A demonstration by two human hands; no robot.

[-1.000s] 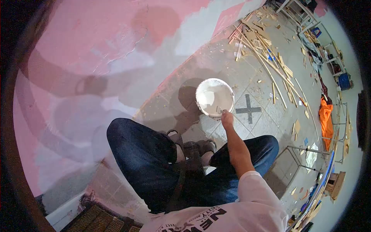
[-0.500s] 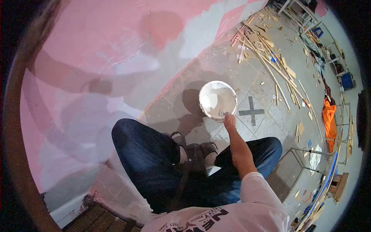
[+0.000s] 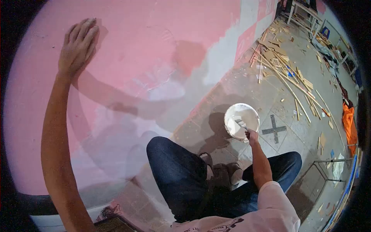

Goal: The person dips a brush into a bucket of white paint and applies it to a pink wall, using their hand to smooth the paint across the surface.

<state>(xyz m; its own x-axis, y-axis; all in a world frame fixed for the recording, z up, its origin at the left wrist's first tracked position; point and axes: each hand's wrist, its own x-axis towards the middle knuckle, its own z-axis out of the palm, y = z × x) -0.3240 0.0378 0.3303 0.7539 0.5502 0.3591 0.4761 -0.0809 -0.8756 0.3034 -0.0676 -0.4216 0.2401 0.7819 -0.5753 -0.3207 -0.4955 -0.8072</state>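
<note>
My left hand [image 3: 79,48] lies against the pink wall [image 3: 131,38] at the upper left, fingers stretched out and holding nothing. With my right hand [image 3: 252,137] I grip the handle of a paintbrush [image 3: 241,123]. Its pale bristles are over the open mouth of a white bucket [image 3: 255,112] that contains white paint. The bucket stands on the tiled floor in front of my feet. White paint partly covers the pink along the lower wall.
A black tape cross [image 3: 274,129] marks the floor right of the bucket. Several wooden strips [image 3: 288,79] and scraps lie scattered farther off. An orange cloth [image 3: 349,124] hangs at the far right, near a metal frame [image 3: 324,170].
My left hand now shows on the wall, its arm raised at the left. The brush has risen into clearer view over the bucket. The whole view has shifted left.
</note>
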